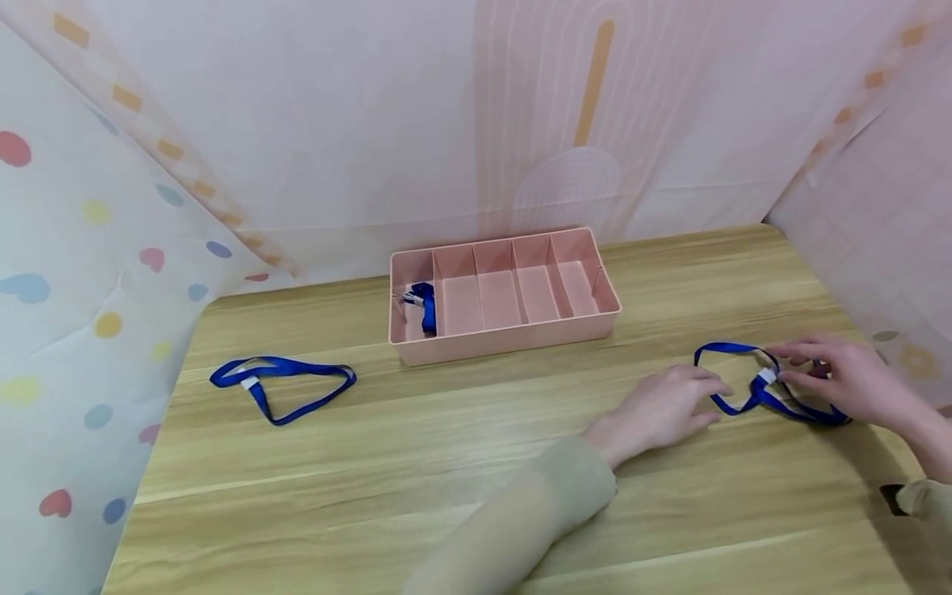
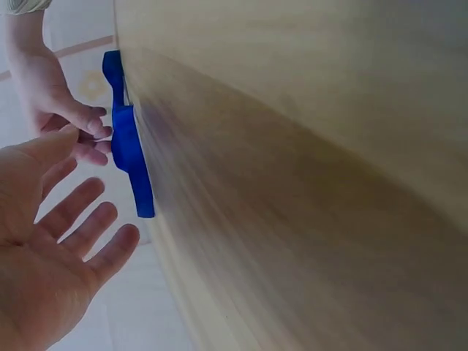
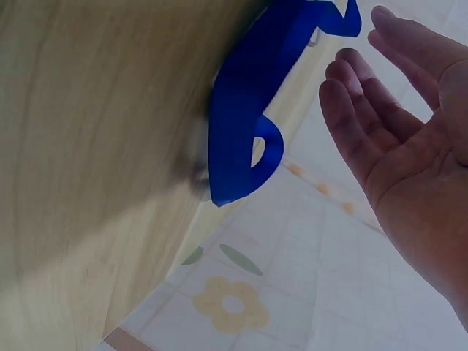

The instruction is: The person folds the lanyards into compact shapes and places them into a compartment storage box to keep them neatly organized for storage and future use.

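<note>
On the right of the table lies a blue lanyard (image 1: pixel 759 395) with a white fastener, spread in loops. My left hand (image 1: pixel 665 411) reaches to its left end, fingers spread and relaxed; the left wrist view has this hand (image 2: pixel 62 248) beside the blue strap (image 2: pixel 130 150), gripping nothing. Over the lanyard's right part is my right hand (image 1: pixel 851 380), hiding some of it. In the right wrist view that hand (image 3: pixel 409 139) has loosely extended fingers, apart from the strap (image 3: pixel 245 110).
A pink divided box (image 1: pixel 513 337) stands at the back middle; its leftmost compartment holds a bundled blue lanyard (image 1: pixel 428 310). Another blue lanyard (image 1: pixel 271 367) lies looped on the left of the wooden table (image 1: pixel 312 512). Patterned cloth (image 1: pixel 357 116) hangs behind and at both sides.
</note>
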